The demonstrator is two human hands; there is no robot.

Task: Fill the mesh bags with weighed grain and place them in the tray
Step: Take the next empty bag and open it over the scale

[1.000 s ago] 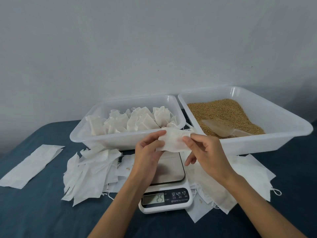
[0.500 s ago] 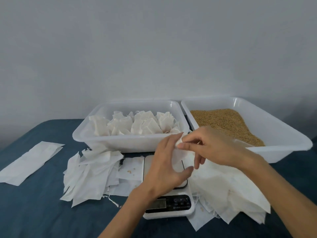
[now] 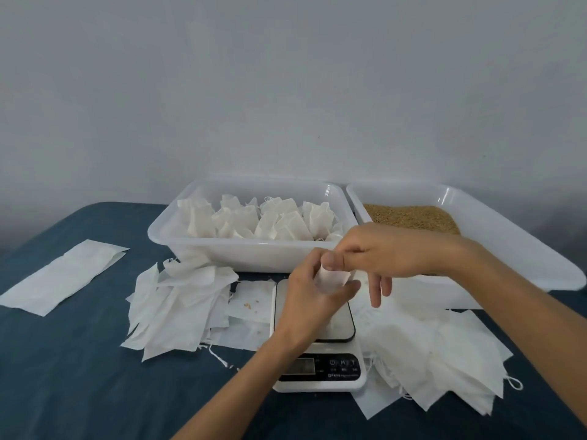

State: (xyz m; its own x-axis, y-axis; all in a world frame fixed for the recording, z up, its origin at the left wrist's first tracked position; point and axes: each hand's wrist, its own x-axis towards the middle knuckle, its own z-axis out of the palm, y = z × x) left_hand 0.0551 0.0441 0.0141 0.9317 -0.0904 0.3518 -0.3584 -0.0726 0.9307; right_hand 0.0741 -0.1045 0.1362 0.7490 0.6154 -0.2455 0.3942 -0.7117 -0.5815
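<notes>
Mesh bag in hand: one small white mesh bag, centre of frame above the scale; mostly hidden, so its axis cannot be told.
Left hand: fingers curled round the bag.
Right hand: pinches the bag's top edge, two fingers hanging down.
Scale: one, lower centre.
Filled bags: roughly eight, standing in the left tray.
Grain: in the second tray, at right.
Empty bags: two loose piles, flanking the scale.
Surface: dark blue.
</notes>
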